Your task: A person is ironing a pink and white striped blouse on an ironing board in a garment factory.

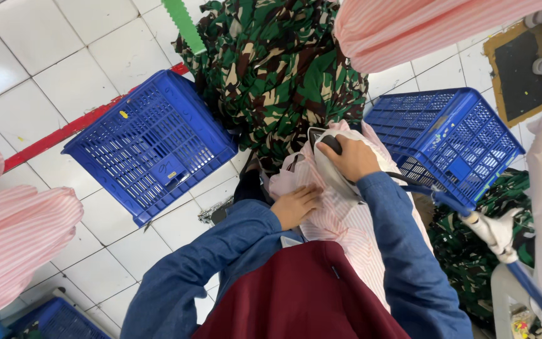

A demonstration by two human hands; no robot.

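Head view: right hand [354,157] clenched on a steam iron [332,164], iron pressed onto pink striped cloth [346,220] at centre, left hand [296,205] released, flat on that cloth beside the iron, camouflage fabric [277,69] beyond, blue crates [152,144] on either side.

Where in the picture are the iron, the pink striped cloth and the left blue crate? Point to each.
iron [334,169], head view, on its pale body below the right hand.
pink striped cloth [346,220], head view, on its flat middle.
left blue crate [152,141], head view, on its slotted wall.
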